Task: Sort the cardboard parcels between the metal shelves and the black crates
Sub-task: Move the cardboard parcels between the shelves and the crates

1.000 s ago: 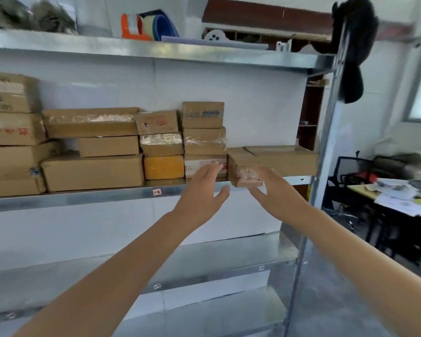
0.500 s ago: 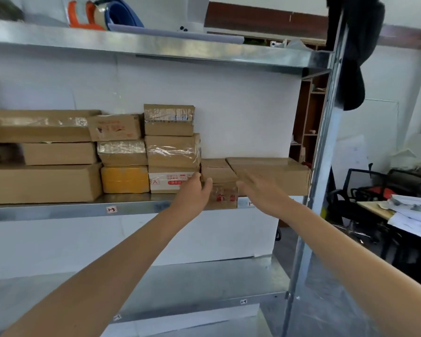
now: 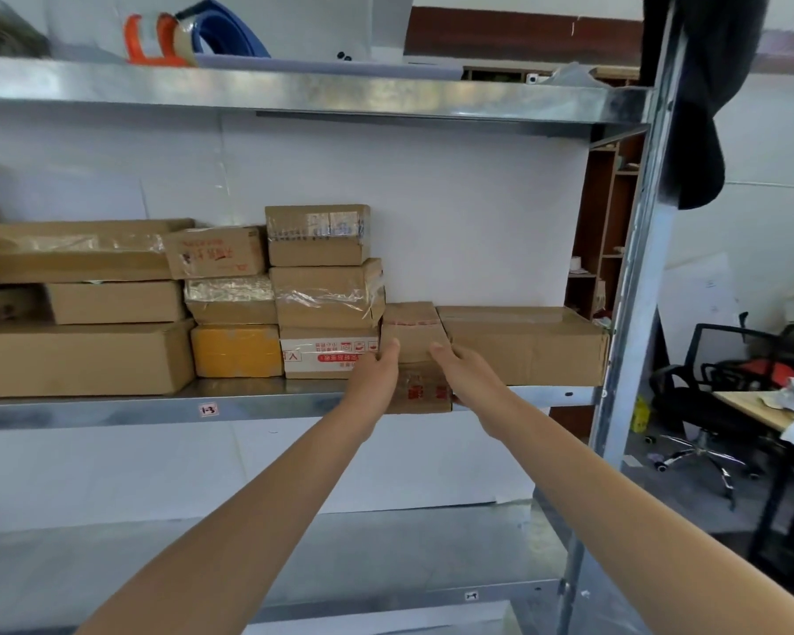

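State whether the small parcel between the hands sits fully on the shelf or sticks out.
Sticks out: the parcel's front face overhangs the shelf's edge.

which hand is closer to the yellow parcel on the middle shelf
Left. The left hand is on the small parcel's left side, two boxes right of the yellow parcel. The right hand is on its far side, farther away.

Small taped brown parcel [image 3: 412, 341] overhangs the crowded middle shelf [image 3: 111, 412] edge.
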